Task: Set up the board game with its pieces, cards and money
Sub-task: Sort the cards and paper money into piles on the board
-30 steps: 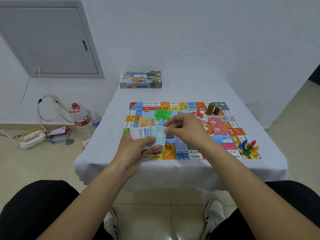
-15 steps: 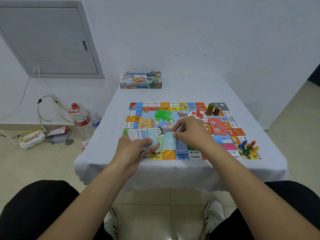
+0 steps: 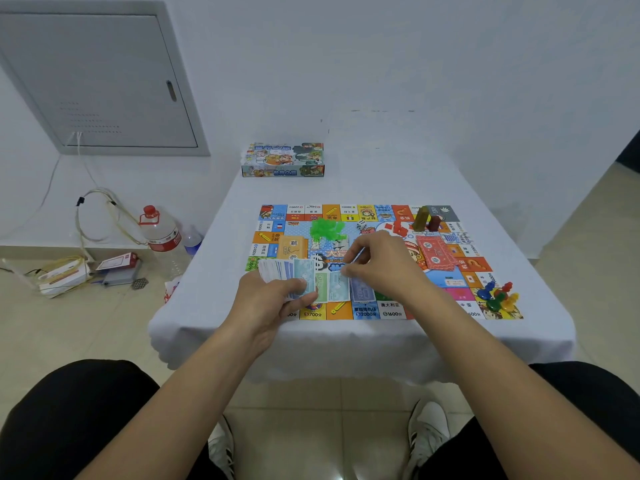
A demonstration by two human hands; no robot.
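Observation:
The colourful game board [image 3: 367,216] lies flat on the white table. My left hand [image 3: 273,299] grips a fanned stack of play money [image 3: 284,271] over the board's near left part. A green note [image 3: 322,287], a teal note [image 3: 339,289] and a blue note [image 3: 362,292] lie side by side on the board. My right hand [image 3: 381,263] hovers just above them, its fingertips pinching the teal note's top edge. On the board sit green houses [image 3: 325,228], red pieces [image 3: 398,228], an orange card deck [image 3: 292,249], a red card deck [image 3: 434,252] and coloured pawns [image 3: 497,294].
The game box [image 3: 283,160] stands at the table's far left. A die [image 3: 361,225] and two tall blocks [image 3: 426,220] sit on the board's far side. On the floor to the left are a water bottle [image 3: 160,233], cables and boxes [image 3: 114,265]. My knees flank the table's front edge.
My right hand drew a teal note from the stack, carried it right and down, and laid it on the board between the green and blue notes. The left hand lowered slightly.

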